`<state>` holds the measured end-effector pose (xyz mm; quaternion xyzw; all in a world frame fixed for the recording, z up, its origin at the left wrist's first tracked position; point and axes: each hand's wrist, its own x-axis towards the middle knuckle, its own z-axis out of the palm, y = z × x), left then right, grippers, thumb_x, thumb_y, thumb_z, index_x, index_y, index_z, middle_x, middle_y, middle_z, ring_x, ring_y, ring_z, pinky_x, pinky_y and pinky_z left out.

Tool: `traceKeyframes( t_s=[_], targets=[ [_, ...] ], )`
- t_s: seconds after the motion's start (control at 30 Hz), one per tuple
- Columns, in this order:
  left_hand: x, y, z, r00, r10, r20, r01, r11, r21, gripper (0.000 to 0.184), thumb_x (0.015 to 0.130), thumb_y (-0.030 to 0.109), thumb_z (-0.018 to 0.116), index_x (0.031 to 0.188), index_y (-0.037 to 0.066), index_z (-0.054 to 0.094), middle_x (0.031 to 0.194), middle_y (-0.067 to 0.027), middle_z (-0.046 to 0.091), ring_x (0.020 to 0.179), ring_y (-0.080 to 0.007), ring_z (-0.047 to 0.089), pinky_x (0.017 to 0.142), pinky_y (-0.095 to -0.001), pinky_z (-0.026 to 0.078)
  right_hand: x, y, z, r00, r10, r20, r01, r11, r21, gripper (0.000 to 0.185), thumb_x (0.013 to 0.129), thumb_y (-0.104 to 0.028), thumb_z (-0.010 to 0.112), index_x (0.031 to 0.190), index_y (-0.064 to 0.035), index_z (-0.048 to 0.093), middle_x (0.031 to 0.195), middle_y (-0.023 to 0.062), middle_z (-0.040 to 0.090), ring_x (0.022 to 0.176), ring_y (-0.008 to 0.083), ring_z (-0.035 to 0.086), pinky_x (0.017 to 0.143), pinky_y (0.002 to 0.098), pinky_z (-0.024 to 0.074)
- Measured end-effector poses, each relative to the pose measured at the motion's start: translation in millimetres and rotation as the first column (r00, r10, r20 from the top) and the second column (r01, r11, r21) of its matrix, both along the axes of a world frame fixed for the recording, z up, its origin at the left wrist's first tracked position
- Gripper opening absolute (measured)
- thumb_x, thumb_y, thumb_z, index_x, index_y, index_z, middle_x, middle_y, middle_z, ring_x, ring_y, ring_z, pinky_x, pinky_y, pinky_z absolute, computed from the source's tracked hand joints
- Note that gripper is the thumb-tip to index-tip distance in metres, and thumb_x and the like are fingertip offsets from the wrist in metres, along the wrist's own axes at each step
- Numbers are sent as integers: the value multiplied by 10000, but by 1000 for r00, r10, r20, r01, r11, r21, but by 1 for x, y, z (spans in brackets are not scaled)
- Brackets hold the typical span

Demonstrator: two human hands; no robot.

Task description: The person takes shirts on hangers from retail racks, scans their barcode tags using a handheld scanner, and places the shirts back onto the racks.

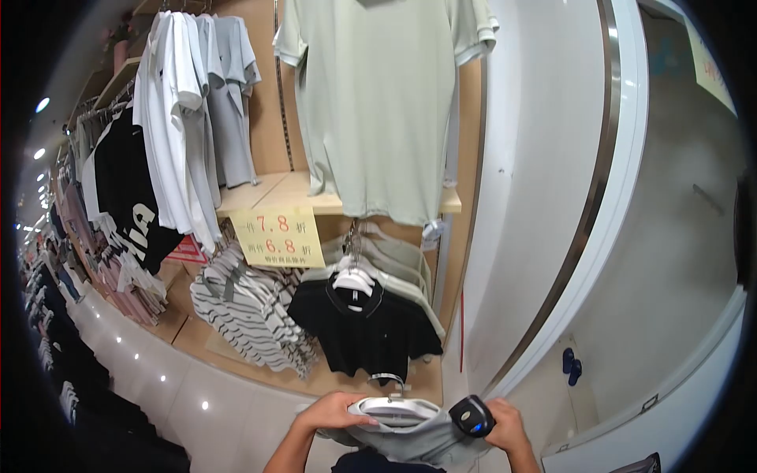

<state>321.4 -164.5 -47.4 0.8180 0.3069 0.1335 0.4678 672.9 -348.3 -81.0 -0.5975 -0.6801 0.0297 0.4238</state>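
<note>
A light grey shirt [430, 443] on a white hanger [398, 407] is held up in front of me at the bottom of the view. My left hand [341, 411] grips the shirt at the left side of its collar, thumb over the edge. To the right of the collar, my right hand [509, 426] is wrapped round a black barcode scanner [472, 416] with a small blue light and an oval label. The scanner's head is over the shirt's right shoulder; I cannot tell if they touch. The hanger's metal hook points away from me.
Ahead, a black polo shirt [363, 323] hangs with other shirts below a wooden shelf [276, 193]. A long pale green shirt [378, 110] hangs above. Striped shirts [244, 315] and a yellow sign [277, 238] are left. Dark slippers [572, 366] lie beyond the doorway at right.
</note>
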Motion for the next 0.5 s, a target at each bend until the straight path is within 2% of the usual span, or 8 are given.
traceKeyframes(
  t_s=[0.07,0.17,0.2,0.33,0.37,0.43,0.47,0.5],
  targets=[
    [3,21,12,999,-38,10,37,992,119,457,802,416,801,1105,87,707,926,-156,727,851,-282,710,776,-338,529,-2,17,16,995,93,34,-92,996,-19,334,662,-144,800,967,-58,694,779,101,676,697,303,660,665,375,535],
    [1,63,40,999,40,-35,-31,975,222,433,802,405,808,1062,74,706,891,-136,726,794,-253,713,735,-325,533,-4,45,56,975,133,175,-134,991,-10,326,677,-199,817,953,-80,692,752,83,656,679,306,651,640,378,530],
    [2,69,61,987,58,151,-89,975,206,319,810,243,828,1006,25,703,833,-75,717,741,-143,667,712,-302,530,-9,53,79,952,133,276,-139,990,3,316,666,-224,814,919,-85,684,715,74,627,634,293,631,588,378,513],
    [13,127,108,845,93,526,-257,934,249,378,797,191,835,1087,1,684,952,-37,686,881,-98,614,790,-257,497,-2,103,153,852,62,519,-220,943,248,267,638,-183,763,856,-67,662,700,79,610,572,267,606,518,376,481],
    [12,129,136,816,208,539,-373,902,217,410,814,191,811,1138,3,645,1024,-53,671,938,-132,610,862,-284,483,6,115,177,854,103,510,-253,938,235,359,629,-119,762,970,-34,689,794,98,659,669,305,637,611,385,520],
    [4,151,168,658,137,741,-707,452,545,406,821,140,789,1168,26,612,1117,-91,656,999,-193,609,905,-333,473,17,144,233,796,-50,603,-215,908,360,352,619,-190,775,917,-51,651,696,86,592,609,303,633,547,390,508],
    [-4,161,177,533,113,838,-809,358,467,383,840,107,738,1181,30,580,1141,-101,631,1032,-235,599,932,-349,455,26,154,266,798,-108,593,-166,906,389,389,608,-181,798,938,-43,643,717,113,610,620,329,635,561,406,511],
    [-11,172,176,418,42,907,-842,393,370,354,848,103,723,1165,25,586,1120,-104,636,1026,-235,602,925,-344,457,32,161,302,785,-190,589,-133,878,460,392,618,-147,805,949,-27,634,741,141,629,633,361,634,583,414,516]
  ],
)
